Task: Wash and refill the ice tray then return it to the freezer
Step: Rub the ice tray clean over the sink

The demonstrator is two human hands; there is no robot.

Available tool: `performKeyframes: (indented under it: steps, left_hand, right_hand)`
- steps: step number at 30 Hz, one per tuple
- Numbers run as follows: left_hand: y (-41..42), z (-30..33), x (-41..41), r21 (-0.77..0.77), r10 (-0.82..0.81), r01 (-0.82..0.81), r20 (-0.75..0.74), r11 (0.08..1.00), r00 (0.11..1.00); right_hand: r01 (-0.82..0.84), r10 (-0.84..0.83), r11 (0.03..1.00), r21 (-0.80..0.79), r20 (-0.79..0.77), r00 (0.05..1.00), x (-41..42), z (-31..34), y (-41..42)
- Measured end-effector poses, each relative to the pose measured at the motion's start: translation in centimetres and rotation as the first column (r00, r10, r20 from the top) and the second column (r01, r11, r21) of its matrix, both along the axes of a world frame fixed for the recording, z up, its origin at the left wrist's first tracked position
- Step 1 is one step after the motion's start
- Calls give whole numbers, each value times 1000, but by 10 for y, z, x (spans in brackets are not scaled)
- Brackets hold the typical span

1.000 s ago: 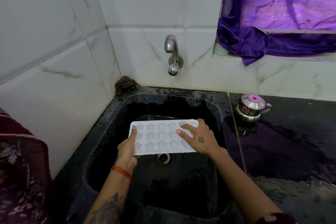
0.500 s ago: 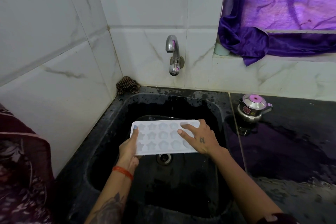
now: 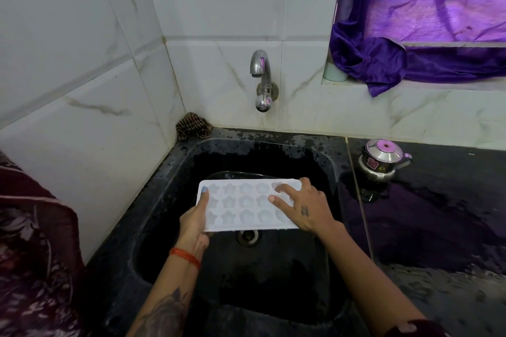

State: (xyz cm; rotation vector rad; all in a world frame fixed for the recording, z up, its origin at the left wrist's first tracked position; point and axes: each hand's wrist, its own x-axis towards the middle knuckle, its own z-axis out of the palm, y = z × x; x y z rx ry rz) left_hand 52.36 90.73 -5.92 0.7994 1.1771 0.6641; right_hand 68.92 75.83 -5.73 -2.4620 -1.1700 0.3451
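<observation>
Tray (image 3: 246,206) is held level over the sink (image 3: 169,180), above the drain (image 3: 247,236), tap (image 3: 260,76) at 12 o'clock. Left hand (image 3: 195,217) grips the short left end; right hand (image 3: 304,206) rests spread-fingered on the right cavities. Judged light, flexible, likely slippery wet; best supported at both short ends once filled.

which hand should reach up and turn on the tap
Right, probably. The right hand only rests spread fingers on the ice tray, while the left hand grips its end and carries it over the sink. The tap is above.
</observation>
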Motion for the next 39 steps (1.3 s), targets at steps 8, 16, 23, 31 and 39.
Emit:
performKeyframes:
  steps: [8, 16, 23, 31, 39]
  left_hand:
    - [-4, 7, 0, 24, 3, -2, -9, 1000, 1000]
    - [-7, 9, -1, 2, 5, -5, 7, 1000, 1000]
    - [-6, 11, 1, -2, 5, -5, 7, 1000, 1000]
    - [-5, 7, 0, -1, 9, -9, 4, 1000, 1000]
    - [-4, 4, 1, 15, 13, -13, 5, 1000, 1000]
  right_hand:
    - [-27, 26, 1000, -6, -164, 986, 2, 3, -2]
    - [-55, 53, 998, -19, -61, 997, 8, 2, -2]
    - [-56, 55, 998, -38, -36, 998, 4, -2, 2]
    - [-65, 65, 998, 4, -106, 992, 8, -2, 0]
    - [-37, 37, 999, -4, 2, 999, 3, -7, 1]
